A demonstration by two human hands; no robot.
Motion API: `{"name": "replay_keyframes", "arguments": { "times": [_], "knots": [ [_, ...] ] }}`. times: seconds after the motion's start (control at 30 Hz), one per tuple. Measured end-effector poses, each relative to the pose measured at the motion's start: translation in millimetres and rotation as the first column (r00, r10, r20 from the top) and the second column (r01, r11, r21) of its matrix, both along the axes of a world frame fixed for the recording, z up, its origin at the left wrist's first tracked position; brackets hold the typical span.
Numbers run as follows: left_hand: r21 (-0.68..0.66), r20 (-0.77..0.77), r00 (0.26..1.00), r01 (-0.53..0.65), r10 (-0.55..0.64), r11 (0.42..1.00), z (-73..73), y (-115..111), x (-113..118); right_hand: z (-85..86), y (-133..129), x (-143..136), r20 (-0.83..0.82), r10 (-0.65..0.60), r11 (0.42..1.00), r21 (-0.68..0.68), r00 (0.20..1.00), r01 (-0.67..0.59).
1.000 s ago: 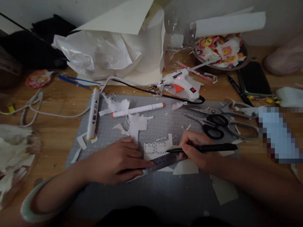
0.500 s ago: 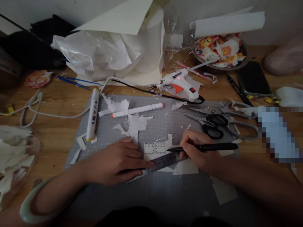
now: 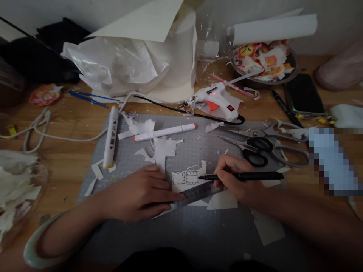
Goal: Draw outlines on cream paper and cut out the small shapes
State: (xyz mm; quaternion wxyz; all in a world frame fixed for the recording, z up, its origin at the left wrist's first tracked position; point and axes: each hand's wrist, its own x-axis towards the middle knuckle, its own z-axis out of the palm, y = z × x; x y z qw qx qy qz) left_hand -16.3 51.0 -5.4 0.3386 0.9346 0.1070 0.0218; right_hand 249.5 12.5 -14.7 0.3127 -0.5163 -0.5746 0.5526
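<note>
A small white paper (image 3: 181, 187) on the grey cutting mat (image 3: 136, 241) bears two black-inked rectangles with scalloped edges. My right hand (image 3: 234, 177) is closed around a black pen (image 3: 255, 176), its tip at the right rectangle. Across the lower part of the paper lies a clear ruler (image 3: 195, 193), slanting up to the right. My left hand (image 3: 141, 192) presses on the ruler's left end and the paper with its fingers stretched out flat. The ruler's right end passes under my right hand.
Scissors (image 3: 256, 151), a white glue gun (image 3: 221, 102) with cord, and two white markers (image 3: 110, 139) surround the paper. Paper scraps (image 3: 166, 147) are scattered on the mat. A metal bowl of wrappers (image 3: 263, 77) and a phone (image 3: 303, 92) sit at the back right.
My right hand and the pen have shifted slightly left, and the pen tip is a little higher on the right rectangle. My left hand and the ruler have stayed put.
</note>
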Motion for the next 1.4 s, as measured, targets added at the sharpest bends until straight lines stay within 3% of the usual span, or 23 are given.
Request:
{"name": "replay_keyframes", "arguments": {
  "times": [0.63,1.4],
  "knots": [
    [-0.009,0.009,1.0,-0.029,0.029,1.0,0.7,-0.3,1.0,2.7,-1.0,-0.5,0.014,0.0,0.999,0.053,1.0,-0.001],
    [0.014,0.014,1.0,-0.011,0.01,1.0,1.1,0.5,1.3,2.8,-2.8,-1.5,-0.032,-0.05,0.999,0.018,0.998,0.05]
  ]
}}
